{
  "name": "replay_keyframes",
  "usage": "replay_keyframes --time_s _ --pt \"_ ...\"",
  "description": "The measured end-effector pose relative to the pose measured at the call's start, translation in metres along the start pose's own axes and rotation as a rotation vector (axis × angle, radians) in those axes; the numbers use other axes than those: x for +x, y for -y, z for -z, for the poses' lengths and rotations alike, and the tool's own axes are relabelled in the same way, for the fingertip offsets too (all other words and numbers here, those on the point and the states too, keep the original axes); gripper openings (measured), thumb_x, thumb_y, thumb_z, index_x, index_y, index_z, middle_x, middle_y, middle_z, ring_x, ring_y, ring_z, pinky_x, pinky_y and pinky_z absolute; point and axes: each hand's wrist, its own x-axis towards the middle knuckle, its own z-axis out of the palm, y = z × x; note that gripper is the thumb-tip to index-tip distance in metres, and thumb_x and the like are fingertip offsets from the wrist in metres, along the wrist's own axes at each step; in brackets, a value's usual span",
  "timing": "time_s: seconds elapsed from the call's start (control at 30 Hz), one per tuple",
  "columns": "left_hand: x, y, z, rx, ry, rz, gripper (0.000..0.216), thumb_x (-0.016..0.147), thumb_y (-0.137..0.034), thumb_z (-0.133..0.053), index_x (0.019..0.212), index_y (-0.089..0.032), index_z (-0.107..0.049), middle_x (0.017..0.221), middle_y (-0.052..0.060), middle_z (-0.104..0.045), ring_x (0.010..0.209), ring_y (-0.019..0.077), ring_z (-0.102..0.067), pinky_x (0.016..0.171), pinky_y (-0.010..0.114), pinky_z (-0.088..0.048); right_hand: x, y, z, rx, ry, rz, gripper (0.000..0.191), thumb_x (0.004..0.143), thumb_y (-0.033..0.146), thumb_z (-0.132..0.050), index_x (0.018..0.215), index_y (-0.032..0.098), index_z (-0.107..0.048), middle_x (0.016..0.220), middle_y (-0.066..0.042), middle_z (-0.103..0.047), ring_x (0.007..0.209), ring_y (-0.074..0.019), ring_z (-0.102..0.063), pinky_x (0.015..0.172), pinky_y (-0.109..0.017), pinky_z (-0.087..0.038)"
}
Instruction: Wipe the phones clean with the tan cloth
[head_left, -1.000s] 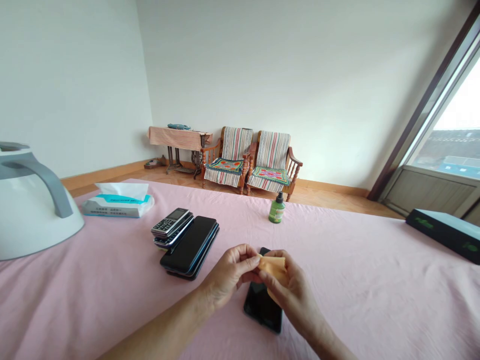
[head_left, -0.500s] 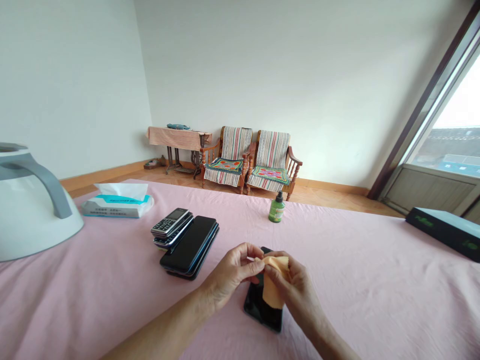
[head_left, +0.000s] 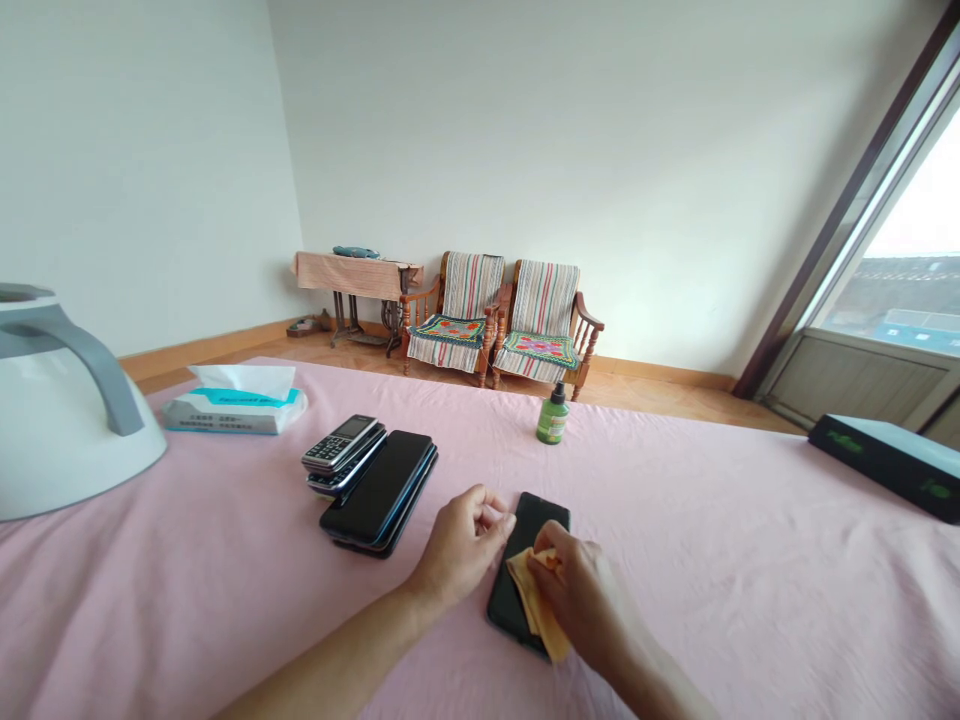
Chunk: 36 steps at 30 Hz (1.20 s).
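Note:
A black smartphone [head_left: 529, 535] lies face up on the pink tablecloth in front of me. Bunched in the fingers of my right hand [head_left: 589, 590] is a small yellow cloth [head_left: 541, 610], which rests over the lower right part of the screen. My left hand [head_left: 461, 540] is beside the phone's left edge, its fingers curled in and thumb close to the fingertips. I see nothing in it; whether it touches the phone I cannot tell. Left of my hands, several smartphones [head_left: 382, 490] are stacked, with keypad phones [head_left: 341, 445] piled against them.
Beyond the phone stands a green pump bottle [head_left: 552, 418]. A tissue pack [head_left: 234, 408] and a large white kettle [head_left: 67, 420] with a grey handle are on the left. At the right edge lies a black box [head_left: 885, 465]. Two wooden armchairs [head_left: 536, 310] stand by the wall.
My hands have come apart. My left hand has let go of the cloth, and my right hand has lowered it onto the phone's screen. More of the phone's top shows.

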Motion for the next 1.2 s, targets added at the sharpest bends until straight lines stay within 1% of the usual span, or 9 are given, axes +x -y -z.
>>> replay_keyframes --time_s 0.1,0.2,0.33,0.5,0.6,0.8,1.03,1.1,1.2 --pt "0.003 0.008 -0.001 0.105 -0.092 -0.054 0.008 0.078 -0.024 -0.059 0.082 -0.017 -0.058 0.074 0.002 -0.062 0.065 0.0165 -0.059 0.061 0.026 -0.044 0.006 0.000 0.005 -0.268 0.029 -0.052 0.014 0.091 0.021 -0.041 0.087 0.022 -0.054 0.069 -0.005 -0.068 0.058 -0.0182 -0.062 0.048 -0.024 -0.023" --pt "0.003 0.014 -0.003 0.167 -0.052 -0.085 0.014 0.073 -0.016 -0.060 0.087 -0.017 -0.061 0.073 0.001 -0.063 0.065 0.0163 -0.059 0.061 0.026 -0.044 0.024 -0.006 0.008 -0.378 0.020 -0.088 0.016 0.093 0.021 -0.037 0.091 0.020 -0.054 0.073 -0.008 -0.069 0.060 -0.0188 -0.063 0.048 -0.024 -0.020" --pt "0.002 0.016 -0.003 0.201 0.048 -0.109 0.028 0.068 -0.008 -0.061 0.094 -0.016 -0.061 0.071 -0.001 -0.064 0.061 0.0145 -0.059 0.056 0.023 -0.045 0.044 -0.015 0.007 -0.403 0.004 -0.102 0.015 0.093 0.023 -0.038 0.091 0.020 -0.053 0.075 -0.009 -0.070 0.063 -0.0203 -0.065 0.048 -0.025 -0.018" --pt "0.001 0.015 -0.002 0.219 0.101 -0.117 0.039 0.062 -0.002 -0.061 0.098 -0.017 -0.060 0.074 -0.002 -0.066 0.061 0.0131 -0.061 0.056 0.021 -0.045 0.027 -0.002 -0.002 -0.423 0.028 -0.064 0.011 0.091 0.020 -0.040 0.092 0.021 -0.051 0.077 -0.006 -0.070 0.062 -0.0194 -0.066 0.047 -0.024 -0.018" --pt "0.002 0.016 -0.002 0.229 0.098 -0.117 0.038 0.062 -0.002 -0.061 0.097 -0.016 -0.060 0.075 -0.001 -0.065 0.061 0.0132 -0.060 0.056 0.022 -0.046 0.019 0.007 -0.004 -0.434 0.053 -0.031 0.008 0.090 0.020 -0.043 0.089 0.023 -0.051 0.075 -0.003 -0.070 0.063 -0.0183 -0.066 0.047 -0.024 -0.018" --pt "0.001 0.018 -0.003 0.249 0.088 -0.128 0.046 0.063 -0.001 -0.060 0.107 -0.015 -0.058 0.074 0.000 -0.066 0.061 0.0147 -0.063 0.057 0.023 -0.048 0.043 0.003 0.003 -0.462 0.021 -0.069 0.013 0.093 0.021 -0.038 0.095 0.021 -0.052 0.080 -0.007 -0.071 0.066 -0.0193 -0.067 0.049 -0.024 -0.022" --pt "0.005 0.022 -0.003 0.258 0.020 -0.143 0.031 0.073 -0.001 -0.052 0.100 -0.015 -0.059 0.079 0.004 -0.070 0.075 0.0180 -0.067 0.067 0.026 -0.050 0.028 0.013 -0.008 -0.449 0.063 0.011 0.009 0.092 0.023 -0.043 0.091 0.023 -0.052 0.079 -0.002 -0.071 0.067 -0.0161 -0.067 0.049 -0.023 -0.024" --pt "0.006 0.024 -0.003 0.262 0.007 -0.150 0.032 0.073 0.000 -0.051 0.101 -0.016 -0.059 0.078 0.003 -0.070 0.077 0.0178 -0.068 0.069 0.026 -0.049 0.034 0.012 -0.008 -0.457 0.051 -0.008 0.011 0.093 0.023 -0.041 0.093 0.023 -0.052 0.080 -0.003 -0.071 0.067 -0.0168 -0.067 0.049 -0.023 -0.024" --pt "0.006 0.028 -0.002 0.281 -0.010 -0.156 0.036 0.073 0.002 -0.050 0.103 -0.016 -0.059 0.073 0.001 -0.069 0.071 0.0168 -0.067 0.067 0.025 -0.049 0.052 0.008 -0.005 -0.474 0.026 -0.048 0.013 0.095 0.022 -0.038 0.096 0.022 -0.051 0.081 -0.007 -0.071 0.067 -0.0192 -0.068 0.049 -0.023 -0.025"
